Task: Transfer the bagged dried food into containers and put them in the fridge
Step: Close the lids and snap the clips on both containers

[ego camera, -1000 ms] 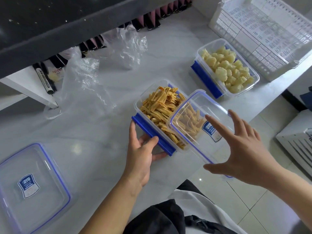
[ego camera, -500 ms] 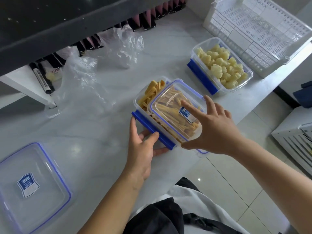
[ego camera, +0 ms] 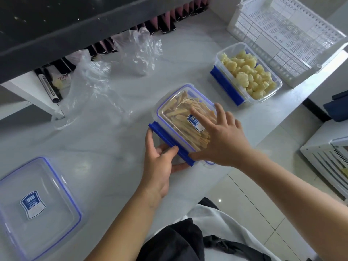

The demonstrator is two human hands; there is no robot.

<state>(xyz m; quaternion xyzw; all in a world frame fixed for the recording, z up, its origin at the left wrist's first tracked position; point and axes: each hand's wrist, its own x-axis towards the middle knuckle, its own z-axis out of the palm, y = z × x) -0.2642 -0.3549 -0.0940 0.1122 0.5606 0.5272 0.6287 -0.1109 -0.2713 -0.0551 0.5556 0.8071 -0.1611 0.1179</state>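
- I'm watching the right hand (ego camera: 222, 140) spreading flat, fingers (ego camera: 197, 114) splayed open, and pressing down on the clear square lid with the blue seal and blue label (ego camera: 177, 102).
- That lid is sitting on the clear rectangular plastic container of tan dried strips (ego camera: 186, 123), which is resting on the pale marble surface (ego camera: 116, 144) in the middle of the view, near its front edge.
- The left hand (ego camera: 160, 162) is cupping the container's near-left side, its fingers curling loosely around the long blue latch flap (ego camera: 170, 143), thumb above and fingertips just under it; it's bracing, not clamping.
- The relation that matters: the latch is running diagonally, far-left to near-right, right along the left fingers, so I'm judging the left hand nearer for snapping it over the lid's edge.
- The opposite latch is hiding under the right hand; I can't tell how it's standing.
- Off to the far right, a second clear container of pale yellow chunks (ego camera: 248, 76) is sitting uncovered, its blue flap hanging open.
- Its likely cover, another clear blue-rimmed lid (ego camera: 35, 206), is lying well apart at the near-left.
- Two crumpled clear plastic bags (ego camera: 98, 85) are lying empty behind.
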